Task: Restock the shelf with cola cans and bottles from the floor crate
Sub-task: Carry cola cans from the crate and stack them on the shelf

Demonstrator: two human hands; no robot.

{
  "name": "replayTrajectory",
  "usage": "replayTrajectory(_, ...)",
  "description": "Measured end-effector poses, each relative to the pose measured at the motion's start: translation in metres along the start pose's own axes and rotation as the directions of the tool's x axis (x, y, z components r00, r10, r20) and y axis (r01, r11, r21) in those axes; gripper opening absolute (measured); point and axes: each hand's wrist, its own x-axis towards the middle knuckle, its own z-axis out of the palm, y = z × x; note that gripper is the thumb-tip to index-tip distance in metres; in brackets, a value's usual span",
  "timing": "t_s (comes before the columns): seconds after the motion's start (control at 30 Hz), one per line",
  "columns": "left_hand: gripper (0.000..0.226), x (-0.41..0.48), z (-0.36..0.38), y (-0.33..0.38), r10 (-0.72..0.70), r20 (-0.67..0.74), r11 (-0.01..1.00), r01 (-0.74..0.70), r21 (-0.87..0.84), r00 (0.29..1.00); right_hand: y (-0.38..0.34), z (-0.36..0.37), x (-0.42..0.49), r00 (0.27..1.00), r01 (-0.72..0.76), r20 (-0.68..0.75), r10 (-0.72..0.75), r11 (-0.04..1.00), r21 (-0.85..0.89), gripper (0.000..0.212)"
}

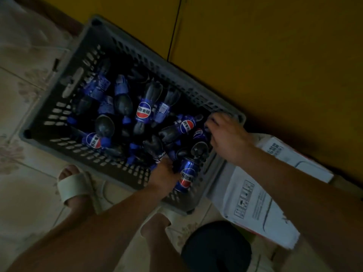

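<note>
Grey crate (59, 99) during restocking.
Left hand (163, 173) gripped a stiff, likely slick can (186, 178) mid-body; right hand (225, 136) showed no clear hold.

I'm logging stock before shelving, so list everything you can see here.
Crate: one, grey, on pale tiled floor.
Cola bottles: many, dark with blue labels, piled in the crate.
Cola can: one, blue, in the crate's nearest corner.
Cardboard box: one, white, right of crate.
Wall: one, yellow, behind crate.
Cable: one, black, on the wall.
Sandals: two, cream, worn, near the crate.
Left hand: in the crate beside the can, grip hidden.
Right hand: over the crate's right corner, fingers blurred.
</note>
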Motion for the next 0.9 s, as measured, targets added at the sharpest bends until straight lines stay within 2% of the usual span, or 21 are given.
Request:
replayTrajectory(0.07,0.049,0.012,0.014,-0.012,0.009,-0.006,0.997,-0.008,0.079,1.0,0.008,0.006,0.015,0.999,0.039,-0.011,-0.04,0.998,-0.051,0.047)
replayTrajectory(0.17,0.072,0.026,0.029,-0.02,0.1,-0.001,0.936,-0.094,0.34,0.995,0.019,0.014,0.023,0.998,0.052,0.052,-0.044,0.987,-0.151,0.056)
replayTrajectory(0.33,0.072,0.033,0.047,-0.014,0.166,-0.025,0.732,-0.106,0.673,0.986,0.034,0.03,0.025,0.999,0.034,0.023,-0.029,0.965,-0.259,0.079)
replayTrajectory(0.43,0.075,0.036,0.052,-0.013,0.183,-0.063,0.682,-0.081,0.727,0.981,0.026,0.028,0.028,0.999,0.035,0.026,-0.029,0.948,-0.317,0.078)
replayTrajectory(0.53,0.079,0.036,0.049,-0.012,0.18,-0.07,0.697,-0.076,0.713,0.981,0.017,0.022,0.027,0.999,0.001,0.031,0.011,0.936,-0.351,0.075)
replayTrajectory(0.63,0.082,0.023,0.035,-0.014,0.151,-0.123,0.84,-0.062,0.54,0.981,0.006,0.014,0.013,0.997,-0.065,0.01,0.072,0.948,-0.311,0.068)
replayTrajectory(0.73,0.08,0.0,0.0,-0.012,0.039,-0.17,0.983,-0.008,0.183,0.985,-0.019,0.007,-0.015,0.985,-0.171,-0.038,0.171,0.985,-0.012,0.06)
replayTrajectory(0.8,0.083,-0.02,-0.03,-0.008,-0.078,-0.136,0.994,0.066,-0.088,0.988,-0.044,0.003,-0.04,0.959,-0.269,-0.026,0.282,0.936,0.226,0.06)
replayTrajectory(0.83,0.079,-0.033,-0.046,-0.005,-0.126,-0.116,0.968,0.097,-0.231,0.985,-0.058,0.003,-0.051,0.943,-0.314,-0.002,0.333,0.891,0.328,0.061)
replayTrajectory(0.9,0.053,-0.06,-0.077,0.0,-0.178,-0.066,0.875,0.127,-0.467,0.982,-0.087,0.003,-0.073,0.907,-0.386,0.07,0.415,0.753,0.532,0.061)
